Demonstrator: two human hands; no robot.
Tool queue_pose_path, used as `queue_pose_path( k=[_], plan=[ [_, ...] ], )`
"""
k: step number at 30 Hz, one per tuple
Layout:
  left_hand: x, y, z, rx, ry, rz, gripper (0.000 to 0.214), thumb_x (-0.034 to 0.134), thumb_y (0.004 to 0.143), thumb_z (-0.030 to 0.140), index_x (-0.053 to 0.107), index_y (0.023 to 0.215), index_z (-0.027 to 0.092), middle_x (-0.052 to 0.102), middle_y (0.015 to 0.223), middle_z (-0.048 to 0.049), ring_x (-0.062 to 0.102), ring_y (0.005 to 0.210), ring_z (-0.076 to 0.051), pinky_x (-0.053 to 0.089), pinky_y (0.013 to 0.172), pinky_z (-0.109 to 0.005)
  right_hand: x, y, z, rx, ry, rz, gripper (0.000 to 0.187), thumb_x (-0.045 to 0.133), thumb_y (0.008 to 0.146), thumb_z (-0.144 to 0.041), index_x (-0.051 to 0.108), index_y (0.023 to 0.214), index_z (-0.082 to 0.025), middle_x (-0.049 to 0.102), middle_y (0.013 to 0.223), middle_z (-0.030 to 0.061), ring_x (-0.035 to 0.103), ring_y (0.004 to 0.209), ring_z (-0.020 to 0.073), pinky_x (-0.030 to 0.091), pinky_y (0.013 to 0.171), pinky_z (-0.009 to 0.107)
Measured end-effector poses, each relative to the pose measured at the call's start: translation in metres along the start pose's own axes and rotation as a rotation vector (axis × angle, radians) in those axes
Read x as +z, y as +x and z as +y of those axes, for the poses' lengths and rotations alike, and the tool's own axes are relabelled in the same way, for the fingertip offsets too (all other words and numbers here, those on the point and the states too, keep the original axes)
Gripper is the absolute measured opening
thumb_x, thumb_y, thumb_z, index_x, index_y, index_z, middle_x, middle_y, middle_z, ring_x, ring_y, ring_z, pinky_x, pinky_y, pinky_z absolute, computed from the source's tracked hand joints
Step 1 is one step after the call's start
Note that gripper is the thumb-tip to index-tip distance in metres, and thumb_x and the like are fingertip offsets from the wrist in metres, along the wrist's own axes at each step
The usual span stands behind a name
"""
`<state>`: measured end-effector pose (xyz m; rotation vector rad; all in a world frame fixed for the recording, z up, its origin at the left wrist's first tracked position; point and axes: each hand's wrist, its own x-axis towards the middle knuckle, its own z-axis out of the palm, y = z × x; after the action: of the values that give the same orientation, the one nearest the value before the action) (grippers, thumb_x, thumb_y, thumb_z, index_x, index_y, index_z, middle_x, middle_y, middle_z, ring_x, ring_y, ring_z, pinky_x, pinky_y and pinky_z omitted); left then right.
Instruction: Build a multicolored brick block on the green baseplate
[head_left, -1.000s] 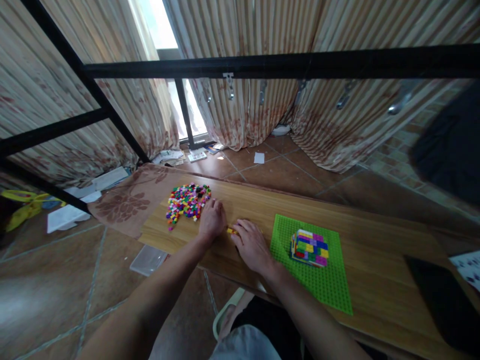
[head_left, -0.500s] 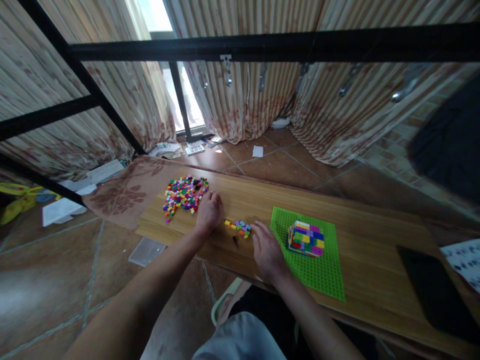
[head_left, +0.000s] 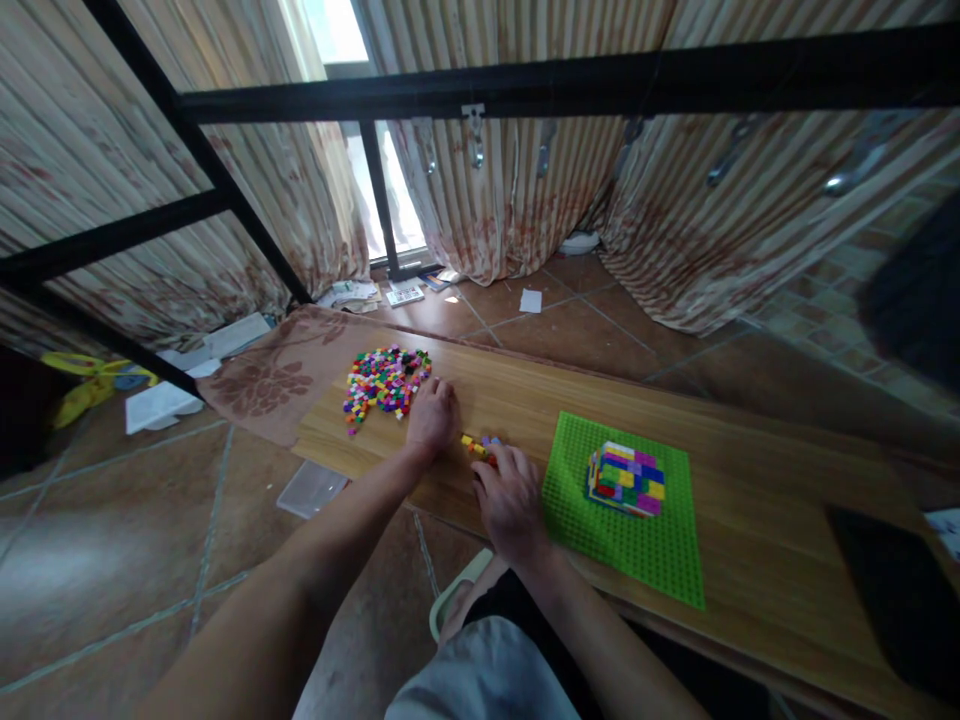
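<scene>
My left hand (head_left: 433, 415) rests on the wooden table with its fingers curled in, beside a big heap of small coloured toy bricks (head_left: 379, 385). What its fingers hold, if anything, is hidden. My right hand (head_left: 514, 505) lies over a smaller group of loose bricks (head_left: 472, 445), fingers stretched forward and thumb apart. It covers most of that group; a few yellow and purple ones show past its fingertips. To its right, a multicoloured block built of bricks (head_left: 626, 480) stands on a green studded baseplate (head_left: 622, 565).
A dark flat object (head_left: 892, 580) lies at the right end of the table (head_left: 757, 500). A black metal frame (head_left: 525, 95) crosses in front of the curtains. On the floor are a clear plastic lid or tray (head_left: 311, 488) and scattered papers (head_left: 161, 405).
My right hand has moved left over the small group of bricks, covering much of it and the dark piece near it. My left hand stays by the heap. The view has shifted slightly.
</scene>
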<state>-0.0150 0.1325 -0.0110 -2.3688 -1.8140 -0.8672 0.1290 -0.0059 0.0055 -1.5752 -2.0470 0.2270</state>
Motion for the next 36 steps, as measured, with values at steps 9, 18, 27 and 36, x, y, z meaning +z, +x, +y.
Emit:
queue_pose_path(
  k=[9,18,27,36],
  plan=[
    [0.000,0.000,-0.001,0.017,0.004,-0.003,0.015,0.044,0.085,0.011,0.056,0.081,0.019,0.058,0.089,-0.0093,0.055,0.090,-0.022,0.045,0.083,-0.035,-0.004,-0.008,0.009,-0.011,0.033,0.074,0.014,0.061,0.085,-0.020,0.067,0.097,-0.022,0.061,0.107,0.0072,0.048,0.099,0.0243,0.040,0.088,0.039],
    [0.000,0.000,-0.001,0.027,0.035,0.007,0.016,0.043,0.085,0.012,0.057,0.082,0.019,0.059,0.090,-0.0097,0.055,0.089,-0.022,0.045,0.083,-0.034,-0.013,-0.008,0.004,0.071,0.225,0.143,0.007,0.061,0.084,-0.019,0.067,0.080,-0.020,0.064,0.096,0.0067,0.051,0.096,0.0237,0.041,0.088,0.041],
    [-0.002,0.002,-0.001,0.015,0.016,0.002,0.018,0.042,0.083,0.012,0.058,0.081,0.019,0.059,0.090,-0.0104,0.055,0.090,-0.024,0.045,0.083,-0.036,-0.071,-0.020,-0.015,0.770,1.618,0.103,0.028,0.075,0.071,-0.039,0.070,0.091,-0.020,0.069,0.079,0.0013,0.056,0.061,0.0084,0.049,0.057,0.022],
    [-0.004,0.005,0.001,0.001,0.008,-0.009,0.016,0.043,0.082,0.015,0.058,0.079,0.019,0.059,0.093,-0.0112,0.056,0.090,-0.024,0.045,0.084,-0.037,-0.094,-0.040,-0.004,0.803,1.747,0.210,0.032,0.079,0.067,-0.031,0.072,0.097,-0.023,0.071,0.083,0.0019,0.059,0.065,0.0075,0.051,0.062,0.020]
  ],
)
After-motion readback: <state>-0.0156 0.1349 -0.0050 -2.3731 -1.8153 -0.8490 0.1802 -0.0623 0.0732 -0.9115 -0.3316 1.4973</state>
